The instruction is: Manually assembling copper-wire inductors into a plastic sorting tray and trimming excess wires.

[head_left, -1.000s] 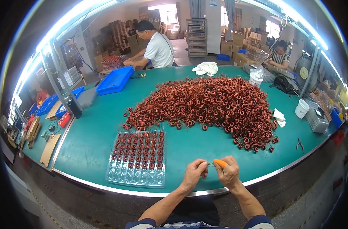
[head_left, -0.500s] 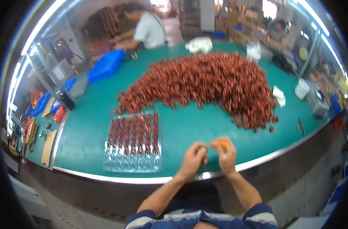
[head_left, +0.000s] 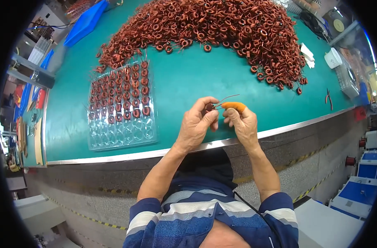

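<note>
My left hand (head_left: 193,126) pinches a small ring-shaped wire coil (head_left: 209,107) between thumb and fingers, above the near part of the green table. Copper-coloured wire leads stick out of the coil toward the right. Close beside it, my right hand (head_left: 244,124) has thumb and index finger closed at one of those leads; an orange finger cot (head_left: 234,106) covers the index finger. To the left lies a clear plastic tray (head_left: 122,139) with rows of round pockets. Coils fill its far rows, while the near pockets hold none.
A large heap of reddish-brown coils (head_left: 213,25) spreads over the far side of the table (head_left: 184,78). Pliers (head_left: 329,100), a white cloth (head_left: 308,56) and a white cup (head_left: 332,58) lie at the right. A blue tray (head_left: 86,24) sits at the far left. A metal edge borders the front.
The head view has tilted downward, so the table sits higher in the picture. Both hands remain close together, and the coil with its leads now shows clearly between them.
</note>
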`<action>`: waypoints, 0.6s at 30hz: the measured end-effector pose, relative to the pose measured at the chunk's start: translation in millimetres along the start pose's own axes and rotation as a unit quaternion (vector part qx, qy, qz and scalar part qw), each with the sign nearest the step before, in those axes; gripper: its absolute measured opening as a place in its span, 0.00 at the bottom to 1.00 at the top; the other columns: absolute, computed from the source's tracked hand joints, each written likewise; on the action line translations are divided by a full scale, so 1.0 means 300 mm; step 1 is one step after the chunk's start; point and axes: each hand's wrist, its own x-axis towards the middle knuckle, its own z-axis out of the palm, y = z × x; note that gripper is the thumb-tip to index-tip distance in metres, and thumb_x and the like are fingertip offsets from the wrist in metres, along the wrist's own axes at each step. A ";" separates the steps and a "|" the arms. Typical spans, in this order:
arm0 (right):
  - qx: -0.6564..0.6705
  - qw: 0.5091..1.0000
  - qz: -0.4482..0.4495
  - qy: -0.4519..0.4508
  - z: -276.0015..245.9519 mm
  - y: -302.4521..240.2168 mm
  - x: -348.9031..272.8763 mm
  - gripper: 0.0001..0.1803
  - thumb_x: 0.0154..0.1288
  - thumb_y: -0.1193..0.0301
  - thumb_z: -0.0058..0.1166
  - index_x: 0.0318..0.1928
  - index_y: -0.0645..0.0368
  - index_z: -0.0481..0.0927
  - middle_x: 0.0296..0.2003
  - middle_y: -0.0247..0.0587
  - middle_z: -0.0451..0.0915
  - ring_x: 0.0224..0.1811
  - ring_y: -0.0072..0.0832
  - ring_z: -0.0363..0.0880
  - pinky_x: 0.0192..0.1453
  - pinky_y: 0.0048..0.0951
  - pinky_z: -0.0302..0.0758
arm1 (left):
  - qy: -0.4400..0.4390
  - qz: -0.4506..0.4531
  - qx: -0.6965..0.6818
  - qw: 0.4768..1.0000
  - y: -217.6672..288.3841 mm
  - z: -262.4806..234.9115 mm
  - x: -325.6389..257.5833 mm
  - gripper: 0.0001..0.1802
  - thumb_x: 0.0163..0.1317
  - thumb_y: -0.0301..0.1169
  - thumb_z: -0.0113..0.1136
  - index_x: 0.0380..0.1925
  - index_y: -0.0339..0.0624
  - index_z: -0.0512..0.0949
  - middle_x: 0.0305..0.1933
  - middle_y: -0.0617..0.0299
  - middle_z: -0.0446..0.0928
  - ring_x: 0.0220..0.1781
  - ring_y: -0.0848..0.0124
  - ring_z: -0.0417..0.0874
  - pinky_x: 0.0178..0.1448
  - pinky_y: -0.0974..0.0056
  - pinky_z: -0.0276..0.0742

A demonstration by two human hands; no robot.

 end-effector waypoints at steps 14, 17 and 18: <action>0.036 0.997 -0.015 0.064 0.021 -0.087 0.008 0.14 0.67 0.64 0.58 0.41 0.64 0.81 0.21 0.28 0.74 0.21 0.13 0.68 0.24 0.15 0.64 | -0.031 -0.033 0.001 0.999 0.004 -0.037 -0.030 0.13 0.69 0.32 0.52 0.48 0.33 0.71 0.24 0.63 0.74 0.23 0.76 0.76 0.29 0.71 0.72; 0.083 0.996 0.003 0.022 0.003 -0.084 0.009 0.13 0.66 0.66 0.59 0.42 0.64 0.80 0.20 0.28 0.72 0.19 0.13 0.66 0.22 0.15 0.63 | -0.115 -0.130 -0.065 0.983 0.016 -0.062 -0.027 0.20 0.74 0.42 0.44 0.48 0.33 0.71 0.21 0.63 0.73 0.23 0.76 0.76 0.27 0.70 0.73; 0.105 0.994 0.032 -0.001 -0.008 -0.076 0.002 0.12 0.65 0.66 0.60 0.41 0.64 0.80 0.19 0.28 0.72 0.17 0.13 0.66 0.20 0.15 0.63 | -0.116 -0.130 -0.067 0.982 0.008 -0.059 -0.033 0.20 0.74 0.42 0.44 0.48 0.33 0.71 0.21 0.63 0.73 0.23 0.76 0.76 0.27 0.70 0.73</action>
